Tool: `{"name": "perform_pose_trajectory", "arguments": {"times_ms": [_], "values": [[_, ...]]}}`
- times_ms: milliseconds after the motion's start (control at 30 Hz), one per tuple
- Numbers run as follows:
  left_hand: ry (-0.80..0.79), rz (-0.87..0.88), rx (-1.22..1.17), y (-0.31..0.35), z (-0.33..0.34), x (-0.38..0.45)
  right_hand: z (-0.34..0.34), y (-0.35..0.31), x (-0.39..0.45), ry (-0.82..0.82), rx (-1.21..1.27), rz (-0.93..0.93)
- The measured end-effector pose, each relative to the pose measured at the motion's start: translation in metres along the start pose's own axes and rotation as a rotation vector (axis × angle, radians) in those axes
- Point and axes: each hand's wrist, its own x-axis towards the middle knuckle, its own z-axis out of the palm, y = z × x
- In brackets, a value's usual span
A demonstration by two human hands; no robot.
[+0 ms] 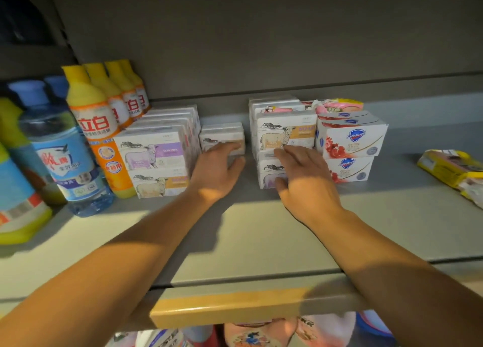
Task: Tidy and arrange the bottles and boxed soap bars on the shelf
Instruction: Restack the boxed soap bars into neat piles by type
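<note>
Both hands reaching into the grey shelf (261,231) among the boxed soap bars.

Left hand (218,174) laid against a lone sheep-print soap box (222,135) standing between two stacks, fingers on its front, thumb at its lower right corner; grip around it, though how firmly cannot tell. Right hand (304,179) released, fingers spread flat on the front of the stacked sheep boxes (285,132), just beside the Safeguard boxes (351,140). Yellow-capped bottles (91,116) and a blue bottle (62,148) lined up far left; yellow packets (452,167) lying far right.
</note>
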Motion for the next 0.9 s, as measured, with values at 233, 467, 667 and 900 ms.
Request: {"name": "perform_pose_trajectory", "arguments": {"times_ms": [233,467,667,900], "values": [[-0.123,-0.141,-0.231,-0.003,-0.032,-0.055,-0.008,-0.006,0.000,0.066,-0.024,-0.092],[-0.125,-0.187,-0.377,-0.003,-0.042,-0.054,-0.025,-0.007,0.008,-0.224,0.163,-0.021],[-0.223,-0.170,-0.556,-0.006,-0.047,-0.050,-0.034,-0.034,0.001,-0.197,0.590,0.091],[-0.162,-0.301,-0.842,-0.017,-0.050,-0.048,-0.018,-0.057,-0.010,-0.109,0.936,0.258]]}}
